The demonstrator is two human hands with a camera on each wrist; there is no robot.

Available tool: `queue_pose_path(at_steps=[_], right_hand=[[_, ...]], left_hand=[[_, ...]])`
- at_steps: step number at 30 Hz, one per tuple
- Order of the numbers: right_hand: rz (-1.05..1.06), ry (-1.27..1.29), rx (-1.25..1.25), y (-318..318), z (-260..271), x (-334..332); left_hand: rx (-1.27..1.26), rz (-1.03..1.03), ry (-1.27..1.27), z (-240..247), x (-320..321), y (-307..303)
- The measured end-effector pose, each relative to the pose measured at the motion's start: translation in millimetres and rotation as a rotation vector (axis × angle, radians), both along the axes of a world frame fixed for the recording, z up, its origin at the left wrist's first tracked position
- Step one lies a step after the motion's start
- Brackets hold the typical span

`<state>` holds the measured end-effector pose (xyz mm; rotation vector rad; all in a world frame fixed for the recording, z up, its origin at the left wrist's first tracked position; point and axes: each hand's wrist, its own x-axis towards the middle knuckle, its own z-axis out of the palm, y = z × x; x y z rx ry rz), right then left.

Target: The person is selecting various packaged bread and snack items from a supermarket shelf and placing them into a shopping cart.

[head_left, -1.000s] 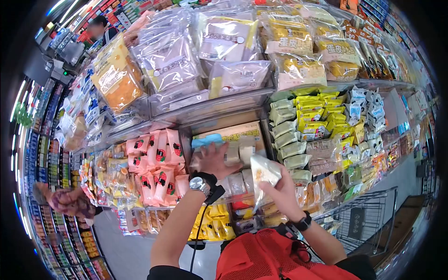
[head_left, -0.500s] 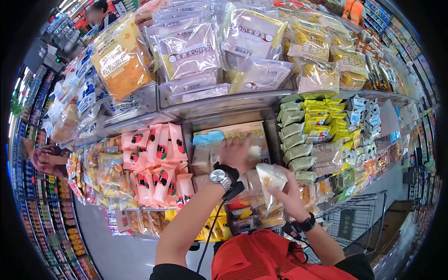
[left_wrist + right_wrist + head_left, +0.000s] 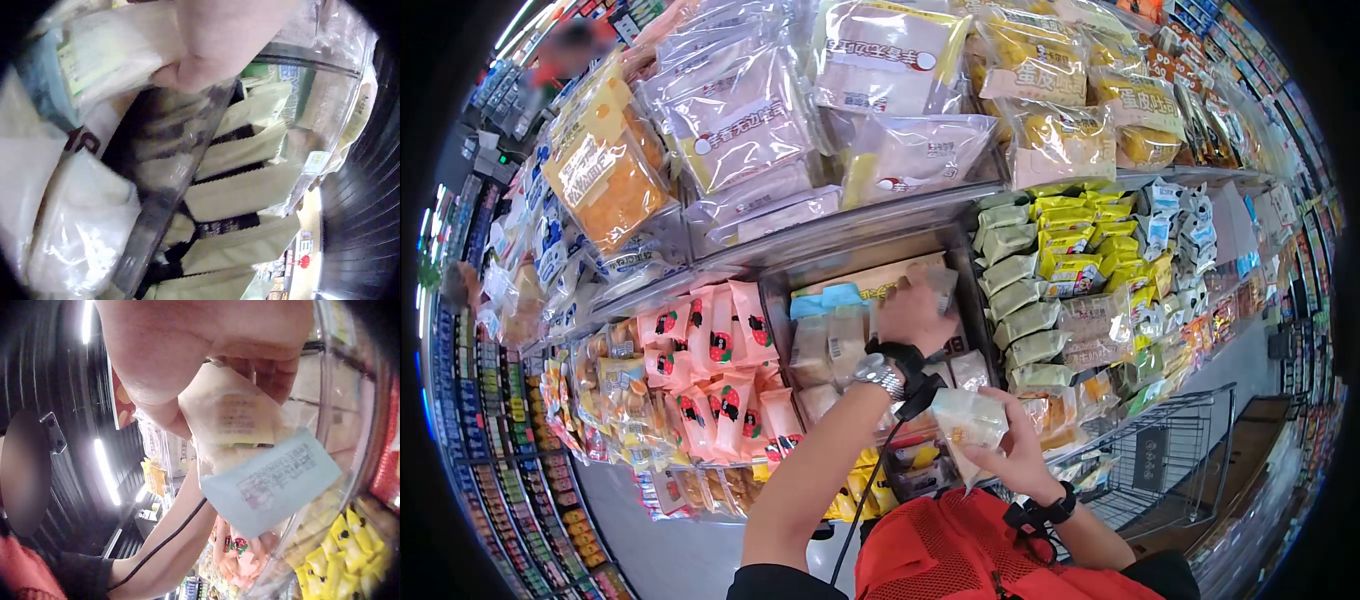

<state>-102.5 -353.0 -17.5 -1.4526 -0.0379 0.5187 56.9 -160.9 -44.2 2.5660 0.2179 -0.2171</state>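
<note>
My left hand (image 3: 915, 312) is inside a dark-walled display bin, over its right part. In the left wrist view, the thumb and fingers of my left hand (image 3: 225, 40) grip a clear-wrapped bread pack (image 3: 125, 53) with a blue end. Other wrapped packs (image 3: 845, 340) lie beside that hand in the bin. Close to my body, my right hand (image 3: 1015, 455) pinches a wedge-shaped wrapped bread pack (image 3: 970, 418) between thumb and fingers. A pale blue printed flap (image 3: 269, 481) hangs from this pack in the right wrist view.
Pink strawberry-print packets (image 3: 720, 340) fill the bin on the left. Pale green packets (image 3: 1012, 280) and yellow ones (image 3: 1070, 240) lie to the right. Large bagged breads (image 3: 735, 120) are stacked on the raised shelf behind. A shopping cart (image 3: 1150, 460) stands at the lower right.
My left hand has moved from the bin's left side across to its right side and now grips a pack. The right hand keeps its pack, now a little lower and turned.
</note>
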Motion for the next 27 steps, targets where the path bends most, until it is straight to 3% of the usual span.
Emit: queue_pose_path(at_steps=[2,4,8,11,12,14,15,18,20,22,24,27], right_hand=[[-0.003,0.02,0.007,-2,1,-1],[0.04,0.007,0.02,-5,3,1],[0.082,-0.02,0.007,-12,3,1],[0.088,-0.043,0.027,-16,4,-1],[0.09,-0.048,0.028,-17,3,-2],[0.085,-0.053,0.027,-21,1,-4],[0.085,-0.068,0.025,-23,1,-4],[0.076,-0.092,0.013,-27,1,-4],[0.063,-0.095,0.002,-30,2,-6],[0.052,-0.058,0.028,-32,2,-7],[0.046,-0.071,0.022,-33,1,-7],[0.033,-0.08,0.013,-35,-2,-7]], left_hand=[[0.012,-0.022,0.038,9,2,10],[-0.269,0.095,-0.178,12,3,20],[-0.468,0.073,-0.316,19,12,38],[-0.25,-0.312,-0.309,52,13,49],[-0.249,-0.317,-0.308,56,15,50],[-0.105,-0.568,-0.231,60,20,50],[-0.08,-0.683,-0.316,56,24,48],[0.093,-0.795,-0.183,51,22,43],[0.056,-0.844,-0.163,29,26,43],[0.268,-0.994,-0.172,16,23,42],[0.249,-1.02,-0.099,7,19,44],[-0.076,-1.138,0.033,7,22,48]])
